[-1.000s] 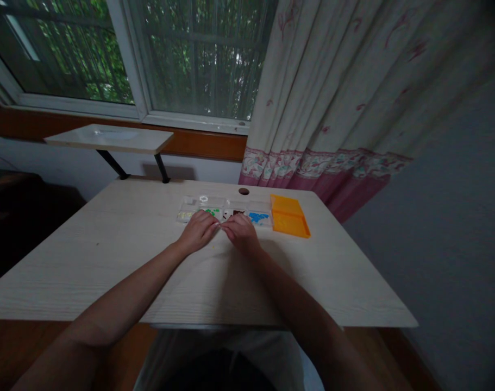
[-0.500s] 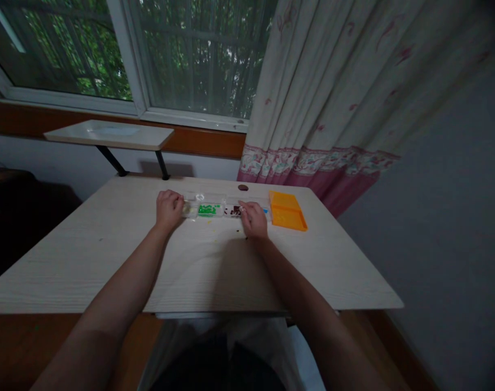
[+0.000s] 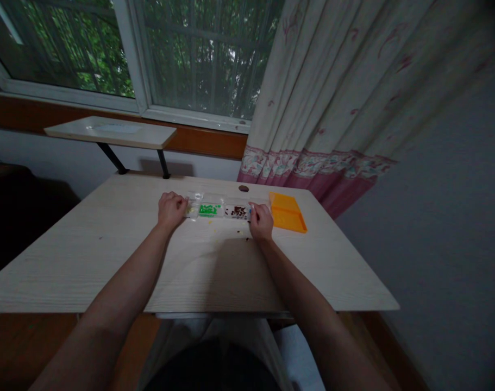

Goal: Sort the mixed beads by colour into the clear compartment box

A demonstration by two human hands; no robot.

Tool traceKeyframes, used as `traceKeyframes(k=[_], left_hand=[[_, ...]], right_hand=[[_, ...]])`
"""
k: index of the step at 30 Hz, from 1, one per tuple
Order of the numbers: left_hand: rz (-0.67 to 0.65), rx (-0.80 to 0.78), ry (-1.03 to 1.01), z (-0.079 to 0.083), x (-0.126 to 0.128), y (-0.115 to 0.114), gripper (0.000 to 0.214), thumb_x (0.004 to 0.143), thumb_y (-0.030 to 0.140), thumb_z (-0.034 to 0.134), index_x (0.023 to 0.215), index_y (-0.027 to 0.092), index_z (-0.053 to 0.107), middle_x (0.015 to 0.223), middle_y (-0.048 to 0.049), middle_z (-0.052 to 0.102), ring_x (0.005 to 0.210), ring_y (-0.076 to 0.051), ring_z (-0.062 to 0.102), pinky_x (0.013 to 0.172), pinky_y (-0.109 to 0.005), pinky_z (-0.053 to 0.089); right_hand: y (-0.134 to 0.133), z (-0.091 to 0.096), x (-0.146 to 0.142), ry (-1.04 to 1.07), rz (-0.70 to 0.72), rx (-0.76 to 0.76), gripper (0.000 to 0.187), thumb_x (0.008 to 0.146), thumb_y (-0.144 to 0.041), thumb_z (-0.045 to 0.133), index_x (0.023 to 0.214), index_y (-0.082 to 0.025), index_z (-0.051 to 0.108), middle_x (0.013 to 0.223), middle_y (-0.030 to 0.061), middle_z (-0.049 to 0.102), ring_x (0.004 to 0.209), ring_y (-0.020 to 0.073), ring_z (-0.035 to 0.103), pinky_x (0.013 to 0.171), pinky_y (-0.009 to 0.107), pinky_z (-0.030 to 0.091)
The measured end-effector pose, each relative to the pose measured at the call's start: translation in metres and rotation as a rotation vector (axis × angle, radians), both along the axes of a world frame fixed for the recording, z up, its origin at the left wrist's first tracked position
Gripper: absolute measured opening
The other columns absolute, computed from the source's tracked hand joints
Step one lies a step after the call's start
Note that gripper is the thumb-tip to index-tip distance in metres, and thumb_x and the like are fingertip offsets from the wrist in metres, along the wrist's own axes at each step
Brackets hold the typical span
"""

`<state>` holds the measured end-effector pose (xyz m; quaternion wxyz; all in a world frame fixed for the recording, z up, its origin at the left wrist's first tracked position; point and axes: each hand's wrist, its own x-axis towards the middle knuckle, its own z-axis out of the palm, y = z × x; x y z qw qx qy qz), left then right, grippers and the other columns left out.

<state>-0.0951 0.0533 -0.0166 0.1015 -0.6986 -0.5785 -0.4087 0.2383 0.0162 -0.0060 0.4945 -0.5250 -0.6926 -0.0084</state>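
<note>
- Row of clear plastic boxes (image 3: 224, 209) on pale wood-grain desk (image 3: 206, 263).
- Left hand (image 3: 171, 210) curled at left end, right hand (image 3: 261, 221) bent over right end; cannot tell whether gripping or merely touching.
- Keep level, pressing evenly, to avoid spilling tiny green pieces (image 3: 210, 209) and dark-brown pieces (image 3: 239, 211).

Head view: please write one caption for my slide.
Left hand and right hand at a row of clear boxes holding green pieces and brown pieces, orange case nearby.
</note>
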Motion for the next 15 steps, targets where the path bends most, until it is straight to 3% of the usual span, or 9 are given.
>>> traceKeyframes(k=[4, 9, 15], left_hand=[[-0.058, -0.028, 0.014, 0.007, 0.008, -0.006, 0.039, 0.093, 0.045, 0.047, 0.070, 0.020, 0.065, 0.078, -0.0081, 0.057, 0.084, -0.024, 0.049, 0.084, -0.043, 0.039], [-0.194, -0.023, 0.141, 0.027, 0.040, -0.026, 0.030, 0.095, 0.040, 0.046, 0.080, 0.020, 0.061, 0.082, -0.0086, 0.059, 0.087, -0.026, 0.051, 0.081, -0.042, 0.040], [-0.521, -0.122, 0.284, 0.033, 0.076, -0.048, 0.022, 0.094, 0.040, 0.050, 0.088, 0.021, 0.058, 0.085, -0.0066, 0.061, 0.089, -0.024, 0.054, 0.082, -0.039, 0.042]], right_hand=[[0.002, -0.002, 0.001, -0.020, -0.029, -0.002, 0.034, 0.097, -0.033, 0.041, 0.110, -0.018, 0.070, 0.092, 0.0086, 0.065, 0.085, 0.0199, 0.060, 0.079, 0.030, 0.048], [0.006, -0.005, 0.002, -0.019, -0.063, -0.020, 0.033, 0.096, -0.033, 0.043, 0.099, -0.017, 0.072, 0.090, 0.0091, 0.068, 0.082, 0.0200, 0.061, 0.076, 0.030, 0.049], [0.009, -0.013, 0.001, -0.072, -0.055, -0.090, 0.032, 0.093, -0.034, 0.045, 0.097, -0.017, 0.072, 0.088, 0.0084, 0.073, 0.079, 0.0196, 0.065, 0.077, 0.029, 0.050]])
